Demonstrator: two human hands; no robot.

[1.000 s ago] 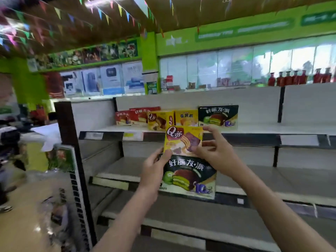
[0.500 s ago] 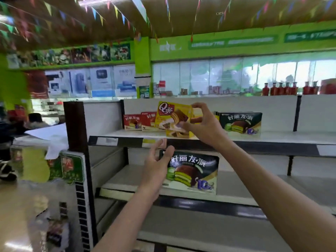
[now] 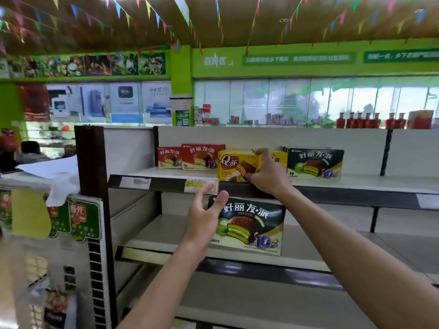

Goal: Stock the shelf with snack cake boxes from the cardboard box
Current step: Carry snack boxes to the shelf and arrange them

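Note:
My right hand [image 3: 268, 173] grips a yellow Q snack cake box [image 3: 235, 163] by its right end, and the box stands on the upper shelf [image 3: 152, 173]. To its left stand two red cake boxes [image 3: 202, 156], to its right a dark green-cake box [image 3: 314, 163]. My left hand [image 3: 204, 216] holds another dark green-cake box [image 3: 251, 225] by its left edge, thumb over the front, in front of the second shelf [image 3: 166, 233]. The cardboard box is out of view.
A brown shelf end post [image 3: 91, 186] with a printed sign [image 3: 78, 222] stands at the left. Lower shelf boards [image 3: 261, 302] run below. Red bottles [image 3: 361, 119] line the top of the back panel at right. A counter with white paper [image 3: 50, 167] lies far left.
My right hand carried the yellow box up off the dark box and set it down on the upper shelf. The left hand stays on the dark box, lower down.

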